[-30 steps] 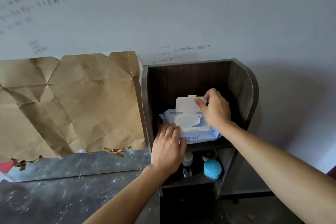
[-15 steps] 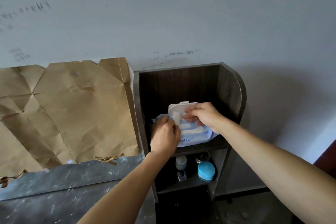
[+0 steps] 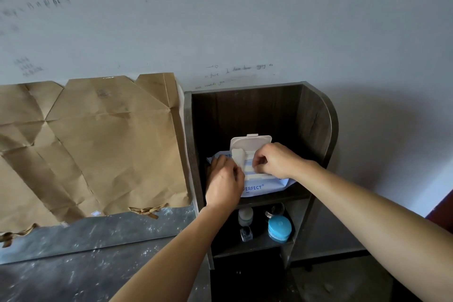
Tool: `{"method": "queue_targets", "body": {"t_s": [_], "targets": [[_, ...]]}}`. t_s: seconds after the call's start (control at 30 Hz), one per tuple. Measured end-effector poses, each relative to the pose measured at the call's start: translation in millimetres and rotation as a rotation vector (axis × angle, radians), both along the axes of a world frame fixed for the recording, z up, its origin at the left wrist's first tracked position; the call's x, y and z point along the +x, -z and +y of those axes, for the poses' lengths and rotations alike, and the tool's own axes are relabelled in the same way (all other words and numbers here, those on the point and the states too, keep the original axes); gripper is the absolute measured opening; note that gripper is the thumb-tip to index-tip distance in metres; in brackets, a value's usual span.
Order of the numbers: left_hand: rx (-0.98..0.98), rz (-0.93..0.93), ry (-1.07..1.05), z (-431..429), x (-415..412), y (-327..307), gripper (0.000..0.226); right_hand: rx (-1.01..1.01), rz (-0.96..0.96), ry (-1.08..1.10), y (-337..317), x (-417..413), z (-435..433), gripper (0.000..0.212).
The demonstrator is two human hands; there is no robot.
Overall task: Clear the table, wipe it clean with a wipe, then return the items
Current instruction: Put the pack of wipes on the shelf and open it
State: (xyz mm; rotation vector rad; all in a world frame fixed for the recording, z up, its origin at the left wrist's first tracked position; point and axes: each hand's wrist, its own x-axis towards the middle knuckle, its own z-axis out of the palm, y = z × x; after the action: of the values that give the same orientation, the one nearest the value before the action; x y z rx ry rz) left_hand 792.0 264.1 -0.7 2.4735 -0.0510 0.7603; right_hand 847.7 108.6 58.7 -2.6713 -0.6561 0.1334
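Note:
A blue and white pack of wet wipes [image 3: 255, 187] lies on the upper shelf of a dark wooden shelf unit [image 3: 316, 125]. Its white plastic lid [image 3: 250, 142] stands flipped up, and the inner seal flap is peeled back to the left. My left hand [image 3: 224, 181] rests on the pack's left end, pressing it down. My right hand [image 3: 275, 160] is over the pack's opening with fingertips pinched on a wipe there. The grey marbled table [image 3: 73, 265] lies at the lower left.
Creased brown paper [image 3: 98, 144] leans against the wall behind the table. On the lower shelf stand a round blue jar [image 3: 279, 229], a small white bottle [image 3: 245, 216] and a small dark bottle [image 3: 246, 233]. The white wall above carries handwriting.
The lid was flipped up a second ago. Since then the seal flap has been peeled back and my right hand has moved from the lid down onto the opening.

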Motion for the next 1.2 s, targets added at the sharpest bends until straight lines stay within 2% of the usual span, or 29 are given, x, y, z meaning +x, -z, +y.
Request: {"method": "queue_targets", "body": {"t_s": [0.27,0.57,0.7,1.03,1.2], "targets": [[-0.004,-0.042,-0.006,0.1,0.7,3.2,0.012,-0.031,-0.146,-0.06,5.4,-5.7,0.7,0.008],[-0.009,-0.059,-0.005,0.4,-0.1,4.3,0.011,-0.055,-0.115,-0.074,8.0,-2.5,1.8,0.006],[-0.016,-0.071,0.002,0.8,-0.4,3.7,0.012,-0.013,-0.17,-0.063,10.7,-5.9,-0.1,0.015],[-0.019,-0.065,0.001,0.2,-0.5,3.6,0.012,-0.175,-0.218,-0.074,11.0,-7.2,5.8,0.015],[-0.026,-0.071,0.01,1.5,-0.3,4.0,0.013,-0.028,-0.148,-0.049,8.4,-5.0,1.2,0.013]]}}
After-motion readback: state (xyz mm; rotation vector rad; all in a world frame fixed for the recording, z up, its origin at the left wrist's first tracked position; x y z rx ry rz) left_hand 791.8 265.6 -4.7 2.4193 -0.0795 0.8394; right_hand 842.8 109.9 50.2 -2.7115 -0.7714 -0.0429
